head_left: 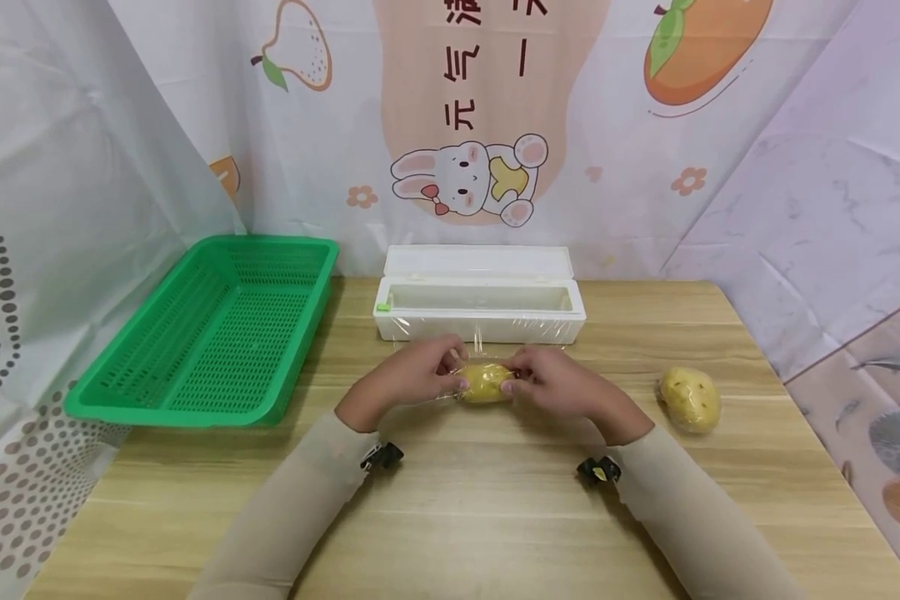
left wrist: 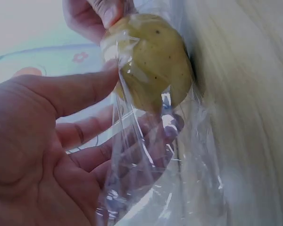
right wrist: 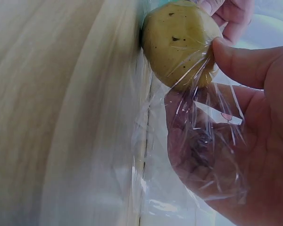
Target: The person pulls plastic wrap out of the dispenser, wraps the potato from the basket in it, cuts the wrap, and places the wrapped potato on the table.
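Note:
On the table, between the two hands, lies a yellow potato (head_left: 486, 382) covered by clear cling film. The left hand (head_left: 420, 372) pinches it at its left end, thumb against the potato and fingers behind the film. At the other end the right hand (head_left: 558, 381) does likewise, its thumb pressing film onto the skin. In the left wrist view, loose cling film (left wrist: 132, 160) hangs in folds over the fingers. Creased cling film (right wrist: 198, 136) also trails past the potato in the right wrist view, over the right fingers.
Just behind the hands stands a white cling film box (head_left: 480, 327) with its lid raised. A green plastic basket (head_left: 195, 418) sits at the left. Another potato (head_left: 692, 400), shiny with film, lies on the wooden table (head_left: 472, 533) at the right. Printed curtains (head_left: 300, 158) hang behind.

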`<state>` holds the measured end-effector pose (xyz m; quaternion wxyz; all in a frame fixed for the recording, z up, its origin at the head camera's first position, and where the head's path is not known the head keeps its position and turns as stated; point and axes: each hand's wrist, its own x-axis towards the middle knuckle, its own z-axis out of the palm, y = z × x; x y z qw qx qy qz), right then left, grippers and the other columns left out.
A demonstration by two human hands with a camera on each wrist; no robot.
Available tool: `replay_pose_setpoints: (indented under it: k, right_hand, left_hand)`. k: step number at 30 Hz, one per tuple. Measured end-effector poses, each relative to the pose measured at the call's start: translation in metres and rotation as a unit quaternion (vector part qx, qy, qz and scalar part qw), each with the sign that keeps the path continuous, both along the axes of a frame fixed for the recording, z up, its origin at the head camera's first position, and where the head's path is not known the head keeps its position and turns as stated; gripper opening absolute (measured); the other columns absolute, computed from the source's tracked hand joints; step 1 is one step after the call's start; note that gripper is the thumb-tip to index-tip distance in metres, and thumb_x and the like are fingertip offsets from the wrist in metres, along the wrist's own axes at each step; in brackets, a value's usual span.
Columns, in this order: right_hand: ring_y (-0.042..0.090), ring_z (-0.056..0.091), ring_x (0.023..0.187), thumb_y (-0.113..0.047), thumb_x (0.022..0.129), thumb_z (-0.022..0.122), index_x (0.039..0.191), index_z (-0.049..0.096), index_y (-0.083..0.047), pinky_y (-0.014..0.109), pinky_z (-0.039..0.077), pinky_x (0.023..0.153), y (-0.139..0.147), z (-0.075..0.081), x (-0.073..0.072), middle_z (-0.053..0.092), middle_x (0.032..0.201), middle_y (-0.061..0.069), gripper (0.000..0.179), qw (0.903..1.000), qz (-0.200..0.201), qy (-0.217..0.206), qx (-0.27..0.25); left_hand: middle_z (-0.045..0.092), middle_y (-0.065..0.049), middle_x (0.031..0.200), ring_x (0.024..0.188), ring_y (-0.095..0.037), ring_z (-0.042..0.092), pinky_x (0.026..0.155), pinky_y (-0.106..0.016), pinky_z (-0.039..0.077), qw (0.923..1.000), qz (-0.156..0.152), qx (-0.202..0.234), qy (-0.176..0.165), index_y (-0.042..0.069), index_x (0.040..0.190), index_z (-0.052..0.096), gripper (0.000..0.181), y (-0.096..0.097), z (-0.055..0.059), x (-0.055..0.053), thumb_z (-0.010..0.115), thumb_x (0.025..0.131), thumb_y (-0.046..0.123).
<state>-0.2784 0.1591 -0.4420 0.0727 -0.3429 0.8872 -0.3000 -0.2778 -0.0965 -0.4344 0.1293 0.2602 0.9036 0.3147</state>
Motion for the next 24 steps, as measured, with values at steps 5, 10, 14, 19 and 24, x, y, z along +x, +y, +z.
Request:
replay_pose_setpoints:
  k: [5,10,14,19,24]
  right_hand:
    - [0.010,0.057,0.081,-0.027,0.089,0.068,0.113,0.069,-0.011,0.026,0.051,0.068,0.000,-0.002,-0.002,0.064,0.091,-0.006,0.029,0.9993,-0.011,-0.026,-0.025]
    - [0.011,0.062,0.087,-0.028,0.088,0.069,0.111,0.060,-0.014,0.028,0.053,0.074,0.000,-0.005,-0.003,0.065,0.096,-0.004,0.028,0.9955,-0.035,-0.045,-0.076]
    - [0.009,0.061,0.081,-0.029,0.089,0.068,0.103,0.057,-0.017,0.028,0.052,0.071,0.000,-0.008,-0.004,0.065,0.089,-0.006,0.022,0.9950,-0.049,-0.014,-0.087]
    - [0.009,0.060,0.077,-0.033,0.089,0.067,0.099,0.060,-0.022,0.028,0.052,0.069,0.001,-0.008,-0.003,0.066,0.085,-0.008,0.017,0.9950,-0.067,0.011,-0.074]
    - [0.007,0.057,0.073,-0.036,0.088,0.067,0.089,0.060,-0.027,0.027,0.049,0.066,-0.001,-0.007,-0.001,0.063,0.080,-0.013,0.012,0.9940,-0.083,0.045,-0.056]
  left_hand:
    - [0.070,0.002,0.096,0.082,-0.008,0.064,0.069,-0.027,0.052,0.9993,0.017,-0.012,0.031,0.019,0.119,0.054,0.037,0.001,0.001,0.006,0.070,0.087,0.030]
    - [0.070,0.002,0.103,0.095,-0.009,0.065,0.078,-0.028,0.052,0.9987,0.036,0.006,0.035,0.023,0.111,0.055,0.027,-0.001,-0.003,0.007,0.068,0.089,0.029]
    - [0.070,0.003,0.104,0.097,-0.009,0.065,0.076,-0.029,0.052,0.9984,0.042,0.025,0.028,0.025,0.104,0.056,0.016,-0.002,-0.006,0.006,0.064,0.092,0.029]
    - [0.068,0.009,0.090,0.083,-0.005,0.061,0.070,-0.026,0.051,0.9966,0.045,0.044,0.053,0.024,0.098,0.062,0.006,0.000,-0.011,0.003,0.063,0.092,0.027]
    - [0.063,0.013,0.083,0.077,-0.005,0.059,0.068,-0.025,0.050,0.9952,0.034,0.044,0.081,0.023,0.092,0.066,0.008,0.000,-0.011,0.003,0.066,0.090,0.031]
